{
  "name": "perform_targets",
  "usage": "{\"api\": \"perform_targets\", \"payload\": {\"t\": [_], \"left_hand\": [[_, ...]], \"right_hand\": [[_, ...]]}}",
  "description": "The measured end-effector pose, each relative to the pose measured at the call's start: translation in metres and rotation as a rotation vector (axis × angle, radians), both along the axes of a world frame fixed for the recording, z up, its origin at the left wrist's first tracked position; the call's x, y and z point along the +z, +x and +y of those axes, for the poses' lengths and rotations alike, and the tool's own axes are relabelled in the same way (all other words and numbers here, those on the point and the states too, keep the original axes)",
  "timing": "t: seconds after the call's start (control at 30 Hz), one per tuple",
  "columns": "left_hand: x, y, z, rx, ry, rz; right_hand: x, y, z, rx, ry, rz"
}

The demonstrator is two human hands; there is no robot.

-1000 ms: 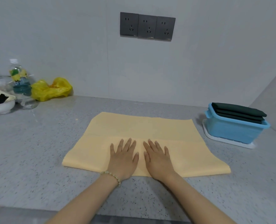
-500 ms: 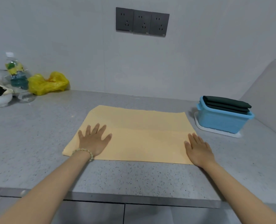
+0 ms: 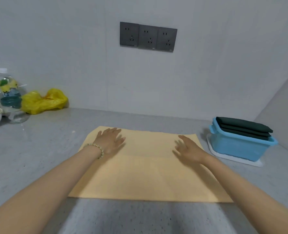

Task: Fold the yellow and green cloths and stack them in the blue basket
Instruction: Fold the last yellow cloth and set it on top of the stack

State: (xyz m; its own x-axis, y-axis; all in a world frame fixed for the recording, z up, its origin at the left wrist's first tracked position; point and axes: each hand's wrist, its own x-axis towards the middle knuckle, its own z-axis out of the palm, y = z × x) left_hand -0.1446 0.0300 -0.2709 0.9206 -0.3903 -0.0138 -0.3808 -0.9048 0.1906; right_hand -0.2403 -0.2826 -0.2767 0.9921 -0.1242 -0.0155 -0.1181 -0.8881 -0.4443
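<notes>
I saw the left hand (image 3: pixel 110 141) and right hand (image 3: pixel 189 150) spread over the yellow cloth's (image 3: pixel 148 174) far half; folded green cloths (image 3: pixel 242 128) sat in the blue basket (image 3: pixel 237 147).

No readable text in view.
The water bottle (image 3: pixel 9 92) carries a yellow, green and blue label, its print too blurred to read; the wall sockets (image 3: pixel 148 38) show no legible marking.

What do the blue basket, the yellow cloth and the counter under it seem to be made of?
Blue basket: probably moulded plastic, slightly glossy; even colour, thick rim, soft sheen.
Yellow cloth: thin fabric, matte; it lies flat with a fold line across it.
Counter: likely stone or a stone-like composite, smooth; grey with fine dark speckles.
</notes>
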Motion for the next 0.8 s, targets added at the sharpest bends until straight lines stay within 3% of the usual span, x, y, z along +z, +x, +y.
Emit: {"api": "perform_targets", "payload": {"t": [0.17, 0.33, 0.43, 0.5, 0.6, 0.73, 0.8], "left_hand": [[-0.011, 0.056, -0.015, -0.042, 0.1, -0.046], [-0.019, 0.099, -0.017, -0.073, 0.201, -0.049], [-0.018, 0.111, -0.017, -0.085, 0.17, -0.041], [-0.012, 0.115, -0.014, -0.099, 0.092, -0.041], [0.0, 0.112, -0.005, -0.152, 0.061, -0.096], [0.02, 0.084, 0.014, -0.246, 0.176, -0.306], [0.028, 0.061, 0.024, -0.318, 0.115, -0.44]], "right_hand": [[0.001, 0.071, -0.013, -0.004, -0.037, 0.008], [-0.004, 0.112, -0.033, 0.06, -0.291, 0.2], [-0.003, 0.119, -0.041, 0.058, -0.214, 0.223], [-0.001, 0.117, -0.044, 0.074, -0.2, 0.157], [0.005, 0.105, -0.041, 0.107, -0.382, -0.021], [0.022, 0.073, -0.035, 0.214, -0.463, -0.167], [0.029, 0.049, -0.034, 0.232, -0.469, -0.272]]}}
